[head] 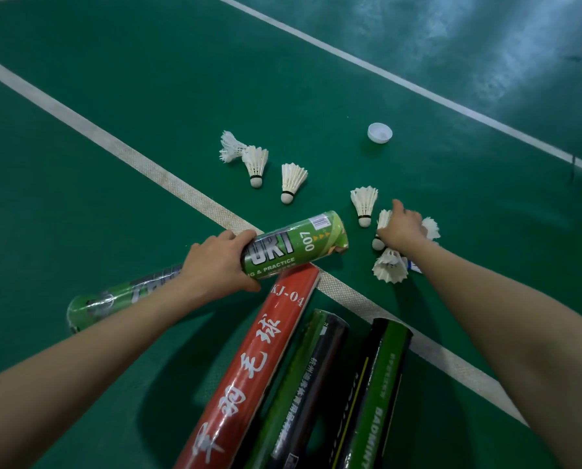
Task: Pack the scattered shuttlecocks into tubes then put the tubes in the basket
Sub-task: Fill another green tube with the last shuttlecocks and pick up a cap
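My left hand [217,262] grips a long green tube [293,243] lying on the court floor, its open mouth pointing right. My right hand [401,226] reaches down onto a cluster of white shuttlecocks [389,269] and grips one shuttlecock [382,228], which it partly hides. Three more shuttlecocks lie apart on the floor: one [364,204] just left of my right hand, one [291,181] further left, one [256,164] beside a frayed one [230,147]. A white tube cap [380,133] sits upturned further away.
A red tube [249,374] and two black-and-green tubes [303,394] [374,397] lie side by side near me. White court lines [113,143] cross the green floor. No basket is in view.
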`<state>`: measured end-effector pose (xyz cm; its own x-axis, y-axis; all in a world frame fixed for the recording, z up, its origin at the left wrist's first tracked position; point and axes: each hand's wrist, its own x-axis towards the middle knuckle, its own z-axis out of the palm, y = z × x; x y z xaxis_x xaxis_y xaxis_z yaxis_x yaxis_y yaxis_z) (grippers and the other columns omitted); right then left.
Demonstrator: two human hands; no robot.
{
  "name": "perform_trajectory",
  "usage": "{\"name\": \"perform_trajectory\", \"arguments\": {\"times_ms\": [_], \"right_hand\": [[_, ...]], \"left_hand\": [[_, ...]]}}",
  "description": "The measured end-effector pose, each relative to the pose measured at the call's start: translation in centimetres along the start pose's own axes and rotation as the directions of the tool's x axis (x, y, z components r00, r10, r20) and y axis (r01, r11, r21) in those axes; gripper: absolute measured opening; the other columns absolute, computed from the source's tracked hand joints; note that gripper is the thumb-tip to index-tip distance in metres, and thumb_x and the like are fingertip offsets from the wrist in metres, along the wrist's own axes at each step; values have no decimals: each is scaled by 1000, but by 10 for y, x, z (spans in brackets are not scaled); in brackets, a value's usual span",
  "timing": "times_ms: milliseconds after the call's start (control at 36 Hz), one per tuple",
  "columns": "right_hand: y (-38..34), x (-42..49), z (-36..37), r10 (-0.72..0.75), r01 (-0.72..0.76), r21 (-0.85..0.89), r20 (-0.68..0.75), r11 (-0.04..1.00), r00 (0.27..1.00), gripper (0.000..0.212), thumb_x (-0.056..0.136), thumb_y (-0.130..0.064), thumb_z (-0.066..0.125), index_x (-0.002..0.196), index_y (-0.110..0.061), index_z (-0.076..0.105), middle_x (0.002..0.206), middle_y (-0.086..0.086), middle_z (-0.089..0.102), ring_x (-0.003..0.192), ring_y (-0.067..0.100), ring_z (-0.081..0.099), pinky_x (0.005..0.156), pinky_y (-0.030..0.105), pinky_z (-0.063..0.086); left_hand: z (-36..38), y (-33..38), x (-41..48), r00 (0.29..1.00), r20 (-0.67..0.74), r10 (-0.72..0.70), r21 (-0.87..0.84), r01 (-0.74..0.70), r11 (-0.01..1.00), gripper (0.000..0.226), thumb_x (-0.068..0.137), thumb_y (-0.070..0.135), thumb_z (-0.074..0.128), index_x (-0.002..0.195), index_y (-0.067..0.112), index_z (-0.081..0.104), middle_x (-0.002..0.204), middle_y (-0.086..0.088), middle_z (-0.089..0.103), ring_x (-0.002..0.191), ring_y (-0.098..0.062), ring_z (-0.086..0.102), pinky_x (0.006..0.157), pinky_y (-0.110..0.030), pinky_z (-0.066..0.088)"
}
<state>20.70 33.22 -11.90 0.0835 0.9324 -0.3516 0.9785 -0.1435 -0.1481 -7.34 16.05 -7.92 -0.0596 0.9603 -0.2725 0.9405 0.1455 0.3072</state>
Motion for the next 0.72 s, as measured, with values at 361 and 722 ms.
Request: {"name": "perform_trajectory", "arguments": {"times_ms": [361,722], "right_hand": [[-44,-20,-20,-178,238,464,-170,853,969,29,93,-19,59,121,-12,54,110,5,54,90,19,50,76,27,39],[-113,-54,-47,-318,395,832,-281,390,906,9,92,-16,59,93,-25,60,79,0,52,75,15,53,76,37,50]], "left_hand": [[3,-14,-1,996,17,-84,-79,85,993,80,59,55,79,127,35,42,99,3,53,91,-19,55,79,-36,50],[-16,-21,-3,990,-116,-85,-264,52,963,83,63,54,79,133,34,39,108,5,53,97,-18,54,81,-35,48]]}}
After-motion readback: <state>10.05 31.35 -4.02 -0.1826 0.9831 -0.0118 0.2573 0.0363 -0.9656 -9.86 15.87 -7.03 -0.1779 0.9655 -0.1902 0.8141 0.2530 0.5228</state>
